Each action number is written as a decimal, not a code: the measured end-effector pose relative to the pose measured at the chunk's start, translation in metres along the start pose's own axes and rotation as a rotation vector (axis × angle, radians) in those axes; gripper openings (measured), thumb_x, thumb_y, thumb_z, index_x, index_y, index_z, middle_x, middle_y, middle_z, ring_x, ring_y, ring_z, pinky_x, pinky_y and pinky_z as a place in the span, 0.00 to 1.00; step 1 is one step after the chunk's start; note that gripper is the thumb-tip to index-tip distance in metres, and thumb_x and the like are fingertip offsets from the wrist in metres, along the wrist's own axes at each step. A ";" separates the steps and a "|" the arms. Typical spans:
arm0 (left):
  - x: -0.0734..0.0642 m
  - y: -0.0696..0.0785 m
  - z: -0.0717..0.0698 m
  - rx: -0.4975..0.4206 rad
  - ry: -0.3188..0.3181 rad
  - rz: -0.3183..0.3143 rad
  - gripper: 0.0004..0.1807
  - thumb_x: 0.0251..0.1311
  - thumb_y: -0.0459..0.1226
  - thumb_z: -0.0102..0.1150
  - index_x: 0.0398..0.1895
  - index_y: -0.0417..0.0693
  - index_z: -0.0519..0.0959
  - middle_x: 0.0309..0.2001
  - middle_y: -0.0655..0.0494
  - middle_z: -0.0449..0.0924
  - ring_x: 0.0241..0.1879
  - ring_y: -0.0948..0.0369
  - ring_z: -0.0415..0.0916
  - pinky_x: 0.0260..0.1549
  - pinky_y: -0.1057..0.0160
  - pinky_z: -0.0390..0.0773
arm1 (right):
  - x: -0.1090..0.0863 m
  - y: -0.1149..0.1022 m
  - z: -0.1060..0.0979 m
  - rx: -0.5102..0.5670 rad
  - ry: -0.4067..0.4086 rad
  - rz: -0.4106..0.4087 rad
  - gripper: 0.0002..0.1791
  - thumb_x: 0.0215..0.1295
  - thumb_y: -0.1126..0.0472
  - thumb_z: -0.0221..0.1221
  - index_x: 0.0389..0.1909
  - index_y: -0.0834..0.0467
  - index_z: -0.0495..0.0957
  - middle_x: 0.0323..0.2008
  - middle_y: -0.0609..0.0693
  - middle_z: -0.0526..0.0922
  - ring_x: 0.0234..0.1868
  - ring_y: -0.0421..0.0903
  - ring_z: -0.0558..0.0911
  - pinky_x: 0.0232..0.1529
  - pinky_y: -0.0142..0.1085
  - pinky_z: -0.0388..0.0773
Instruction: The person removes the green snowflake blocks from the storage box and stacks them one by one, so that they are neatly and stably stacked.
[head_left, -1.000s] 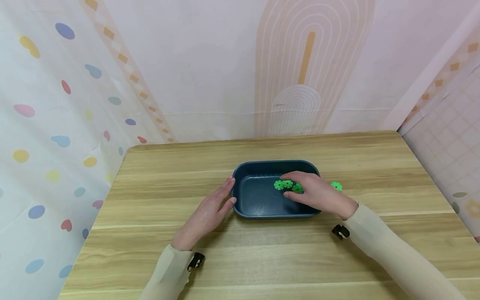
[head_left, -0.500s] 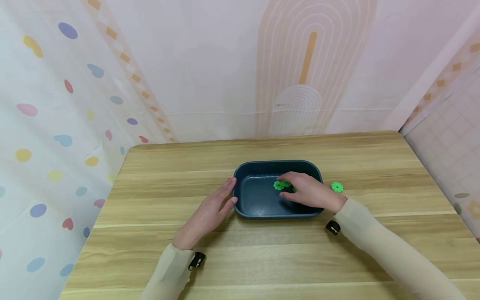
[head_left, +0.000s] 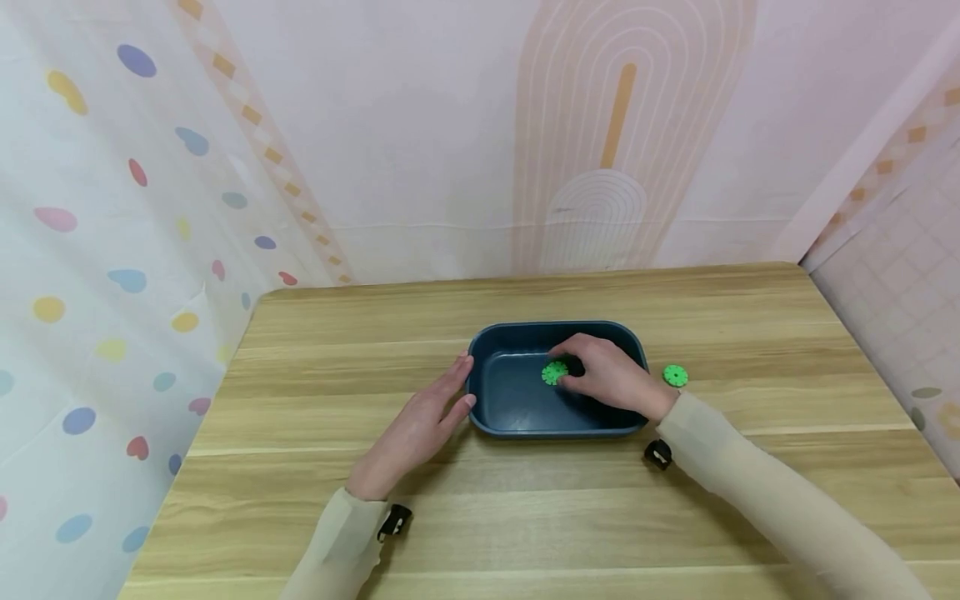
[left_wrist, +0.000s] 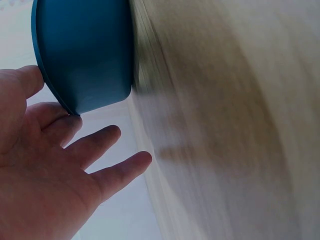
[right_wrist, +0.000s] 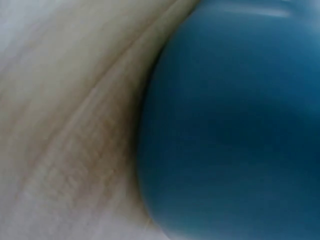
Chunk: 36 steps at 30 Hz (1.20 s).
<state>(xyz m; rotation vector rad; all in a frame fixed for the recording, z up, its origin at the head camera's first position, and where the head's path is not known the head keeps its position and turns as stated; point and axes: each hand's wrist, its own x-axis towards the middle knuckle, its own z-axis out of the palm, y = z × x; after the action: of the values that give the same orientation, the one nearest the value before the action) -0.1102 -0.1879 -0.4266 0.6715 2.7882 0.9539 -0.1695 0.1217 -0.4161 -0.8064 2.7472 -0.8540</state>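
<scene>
A dark blue oblong tray (head_left: 517, 408) stands on the wooden table. My left hand (head_left: 412, 429) rests at its left end, thumb and fingertips against the rim and the other fingers spread, as the left wrist view shows. Inside the tray, my right hand (head_left: 611, 379) has thumb and fingers curled about a green notched plastic disc (head_left: 554, 372), the thumb overlapping its right edge. Other discs seen earlier in the tray are hidden by this hand. Another green disc (head_left: 675, 376) lies on the table to the right of the tray. Only the tray's outer wall (right_wrist: 225, 125) shows in the right wrist view.
The wooden table (head_left: 315, 350) reaches back to a patterned curtain (head_left: 420, 125). More patterned cloth hangs at the left and right sides. A dark wrist strap piece (head_left: 658, 454) sits below the right sleeve, and a similar one (head_left: 395, 522) by the left sleeve.
My right hand has shifted slightly left within the tray and its fingers have drawn closer together round the green discs; only one disc still shows there. The left hand stays at the rim.
</scene>
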 end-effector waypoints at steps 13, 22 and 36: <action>0.000 0.001 -0.001 -0.003 -0.001 -0.006 0.33 0.82 0.45 0.47 0.83 0.46 0.53 0.82 0.51 0.49 0.80 0.54 0.50 0.75 0.47 0.57 | 0.007 0.005 0.002 -0.024 0.010 0.071 0.21 0.66 0.58 0.70 0.57 0.63 0.84 0.54 0.57 0.83 0.55 0.55 0.81 0.56 0.51 0.80; 0.000 0.002 -0.001 0.000 0.002 -0.010 0.33 0.82 0.46 0.47 0.83 0.47 0.53 0.82 0.52 0.49 0.80 0.54 0.51 0.75 0.46 0.57 | 0.011 0.004 0.005 -0.065 -0.017 0.068 0.22 0.65 0.58 0.71 0.57 0.64 0.84 0.51 0.57 0.83 0.47 0.51 0.80 0.47 0.46 0.81; 0.000 0.001 0.000 0.003 0.003 0.001 0.33 0.82 0.46 0.46 0.83 0.46 0.53 0.82 0.51 0.49 0.80 0.54 0.50 0.75 0.46 0.57 | 0.011 0.005 0.008 -0.079 -0.036 0.048 0.20 0.65 0.59 0.72 0.55 0.62 0.85 0.49 0.55 0.82 0.40 0.46 0.77 0.40 0.40 0.78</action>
<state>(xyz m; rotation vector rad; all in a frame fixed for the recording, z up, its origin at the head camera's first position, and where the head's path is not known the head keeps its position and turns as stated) -0.1100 -0.1874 -0.4258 0.6720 2.7931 0.9514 -0.1789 0.1151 -0.4247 -0.7580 2.7719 -0.7196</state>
